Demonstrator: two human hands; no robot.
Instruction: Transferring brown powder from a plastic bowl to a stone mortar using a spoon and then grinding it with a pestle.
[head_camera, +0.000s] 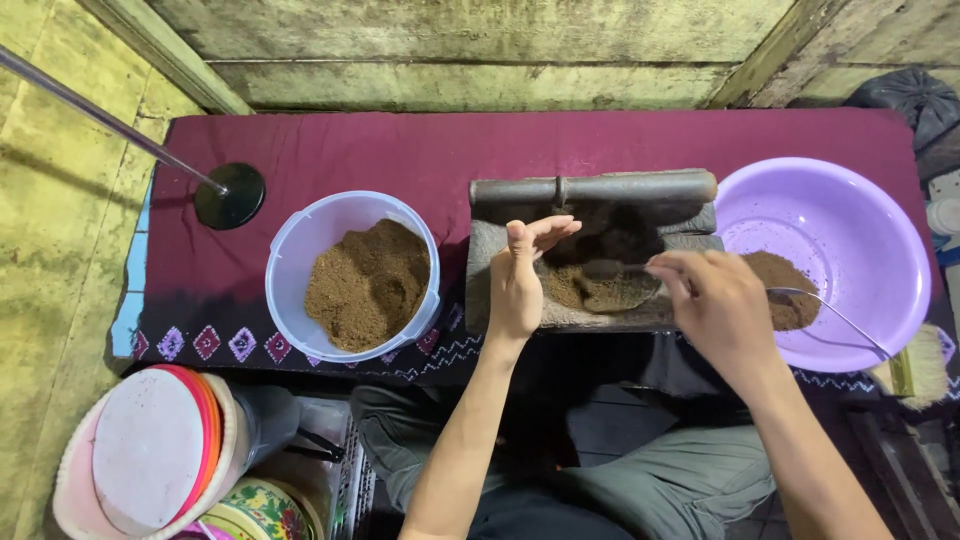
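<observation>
Head view: your left hand (517, 280) rests edge-on against the grinding stone (590, 250) at frame centre, grip open, holding nothing.
Right hand: your right hand (712, 300) pinches a spoon (820, 305), scooping brown powder (600, 288) off the stone.
Progress: clear tub (350, 272) half full; purple basin (830, 262) holds little.
Surface: maroon cloth (400, 150) on the floor, wooden wall (480, 50) behind.

Two bare forearms, no sleeves in view. Left hand (520, 280) bare: no glove, no ring seen. Right hand (715, 300) bare too, no glove. Wrists plain, no watch or band visible. Lower body: grey-green trousers (650, 480), soft fabric, creased at lap, seam lines faint. Upper body out of frame, feet not visible.
</observation>
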